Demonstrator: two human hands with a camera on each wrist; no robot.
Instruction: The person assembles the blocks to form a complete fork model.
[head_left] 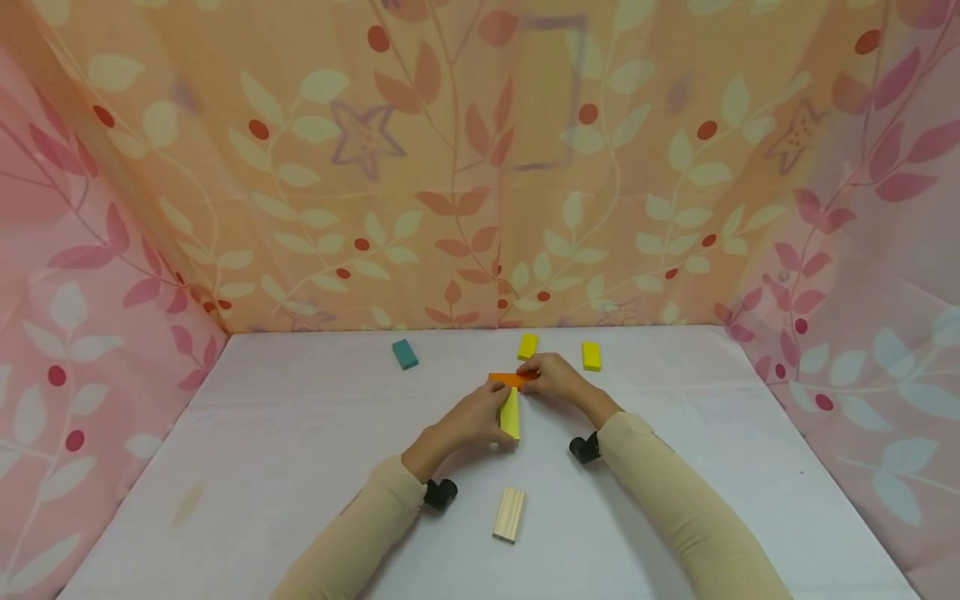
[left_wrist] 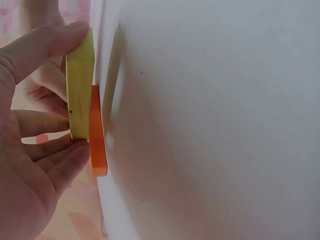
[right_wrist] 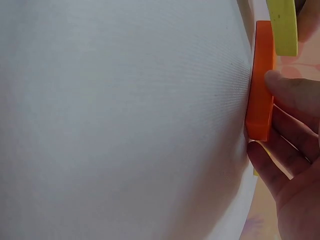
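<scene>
My left hand (head_left: 471, 415) pinches a flat yellow block (head_left: 510, 417) by its two ends, thumb at the near end and fingertips at the far one. In the left wrist view this yellow block (left_wrist: 80, 90) is held off the table, close to an orange block (left_wrist: 99, 135). The orange block (right_wrist: 261, 82) lies on the white cloth, gripped by my right hand (head_left: 558, 379) with the thumb on top and fingers around its right end. Whether the two blocks touch, I cannot tell.
Two yellow blocks, one behind the right hand (head_left: 528, 347) and one farther right, lie at the back. A teal block (head_left: 405, 354) sits at the back left. A plain wooden block (head_left: 509, 515) lies in front, between the forearms. Patterned curtains (head_left: 360, 208) enclose the table.
</scene>
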